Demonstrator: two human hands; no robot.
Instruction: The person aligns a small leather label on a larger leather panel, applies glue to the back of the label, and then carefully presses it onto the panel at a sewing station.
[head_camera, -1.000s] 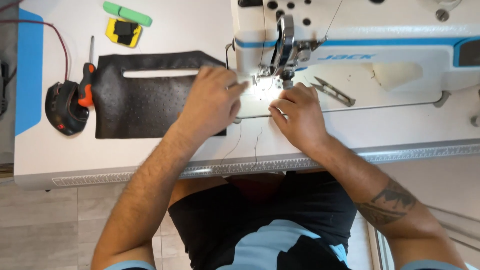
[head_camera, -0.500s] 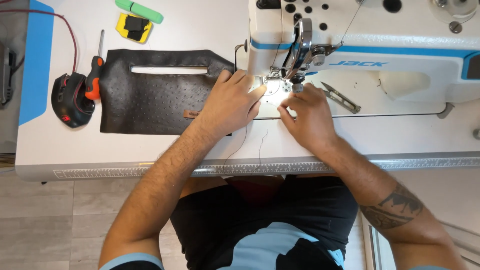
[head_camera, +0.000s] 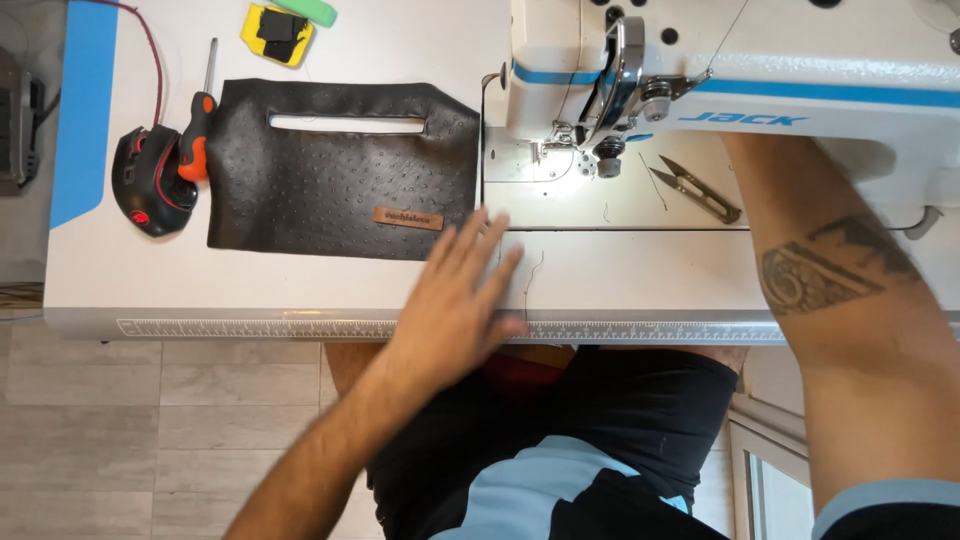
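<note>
left hand (head_camera: 462, 290) lies flat on the near edge of the desk (head_camera: 300, 285), fingers spread and gripping nothing, just right of the black leather piece (head_camera: 340, 180); right hand is hidden behind the sewing machine (head_camera: 800, 70), so can't tell its fingers; thread snips (head_camera: 697, 188) sit under the machine arm

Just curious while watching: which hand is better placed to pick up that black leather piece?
Probably the left hand: it lies open on the table, fingertips at the black leather piece. The right hand is hidden; only its forearm shows, reaching behind the sewing machine.

Leather piece (head_camera: 340, 175) left of sewing machine (head_camera: 720, 70), snips (head_camera: 697, 190) right
</note>
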